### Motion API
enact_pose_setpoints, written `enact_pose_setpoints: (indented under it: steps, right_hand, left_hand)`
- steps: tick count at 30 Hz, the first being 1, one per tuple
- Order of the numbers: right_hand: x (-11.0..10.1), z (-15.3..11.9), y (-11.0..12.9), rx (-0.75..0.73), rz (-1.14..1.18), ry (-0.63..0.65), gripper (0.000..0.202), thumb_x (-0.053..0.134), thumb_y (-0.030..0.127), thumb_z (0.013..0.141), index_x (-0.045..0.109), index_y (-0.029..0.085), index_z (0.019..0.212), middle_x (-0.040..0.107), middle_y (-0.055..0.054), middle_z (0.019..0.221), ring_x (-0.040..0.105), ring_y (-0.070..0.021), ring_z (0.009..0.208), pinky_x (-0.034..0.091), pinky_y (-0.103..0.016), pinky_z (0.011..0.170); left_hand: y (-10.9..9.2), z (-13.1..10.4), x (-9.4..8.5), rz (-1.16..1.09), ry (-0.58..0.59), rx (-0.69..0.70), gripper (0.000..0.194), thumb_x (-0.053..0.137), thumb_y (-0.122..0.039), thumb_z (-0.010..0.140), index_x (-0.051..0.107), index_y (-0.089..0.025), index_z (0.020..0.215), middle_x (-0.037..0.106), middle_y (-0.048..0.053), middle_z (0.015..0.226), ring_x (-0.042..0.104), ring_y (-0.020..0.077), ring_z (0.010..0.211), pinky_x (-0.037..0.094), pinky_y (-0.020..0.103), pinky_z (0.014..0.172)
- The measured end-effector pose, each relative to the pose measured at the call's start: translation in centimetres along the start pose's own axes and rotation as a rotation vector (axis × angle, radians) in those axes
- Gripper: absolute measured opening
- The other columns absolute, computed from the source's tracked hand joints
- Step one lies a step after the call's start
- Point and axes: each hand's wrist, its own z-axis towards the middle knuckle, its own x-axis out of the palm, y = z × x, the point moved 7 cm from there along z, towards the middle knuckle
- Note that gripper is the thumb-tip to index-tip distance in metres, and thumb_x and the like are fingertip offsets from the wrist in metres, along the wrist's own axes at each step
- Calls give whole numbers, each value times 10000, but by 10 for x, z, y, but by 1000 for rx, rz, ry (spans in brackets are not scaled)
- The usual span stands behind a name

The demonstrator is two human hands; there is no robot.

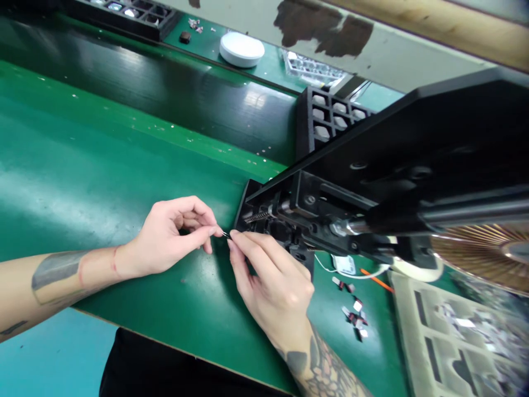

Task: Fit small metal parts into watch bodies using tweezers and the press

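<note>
My left hand [179,231] pinches one end of a small, thin dark part with a shiny tip [225,235]. At its other end, the thumb and fingertips of my right hand [273,275] are closed on the same part. Its exact kind is too small to make out, and my fingers cover much of it. Both hands are just in front of the base of a black press-like machine [301,193], above the green table [198,303]. A spring and a metal rod show on the machine, close to my right hand.
Small dark and silvery pieces [356,317] lie right of my right hand. Beyond them stands a pale compartment tray [407,331] with clear-wrapped parts. Black foam trays [305,124] and a round white container [242,49] are at the back, past a dark conveyor belt [165,82].
</note>
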Motion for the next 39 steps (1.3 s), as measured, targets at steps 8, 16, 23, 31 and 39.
enact_pose_setpoints:
  steps: [8, 16, 23, 31, 39]
  right_hand:
    - [-7, 1, 1, 24, 53, -59, 232, 739, 49, 1001, 771, 206, 1170, 822, -35, 1009, 791, -152, 815, 648, -282, 735]
    - [-6, 0, 3, 0, 50, -64, 297, 762, 60, 994, 739, 183, 1263, 811, -70, 1067, 785, -176, 864, 646, -312, 774]
    - [3, -1, 4, -21, 26, 24, 264, 766, 80, 1005, 728, 144, 1259, 800, -82, 1067, 774, -186, 888, 634, -321, 783]
    - [1, -2, 6, -59, -20, -14, 283, 787, 51, 986, 740, 132, 1253, 802, -72, 1049, 765, -177, 866, 624, -315, 773]
    - [-12, 2, 4, -2, 14, -118, 299, 798, 19, 965, 760, 152, 1230, 816, -72, 1074, 789, -164, 899, 654, -295, 832]
  left_hand:
    - [2, 3, -3, -16, -8, -7, 118, 830, -193, 968, 723, -151, 944, 849, 92, 917, 795, 165, 682, 648, 256, 653]
    - [3, 7, -3, -251, 36, 11, 158, 823, -147, 952, 733, -154, 1082, 792, 125, 1238, 861, 261, 1008, 704, 297, 829]
    - [1, 6, -3, -334, 81, 4, 219, 792, -119, 944, 750, -190, 1147, 670, 119, 1417, 792, 325, 1219, 729, 406, 947]
    - [6, 8, -4, -453, 83, -84, 298, 806, -56, 895, 802, -187, 1162, 696, 108, 1396, 774, 318, 1246, 738, 384, 928]
    - [9, 6, 0, -214, 73, -81, 138, 830, -227, 1001, 856, -156, 1116, 823, 90, 1006, 805, 181, 912, 707, 250, 778]
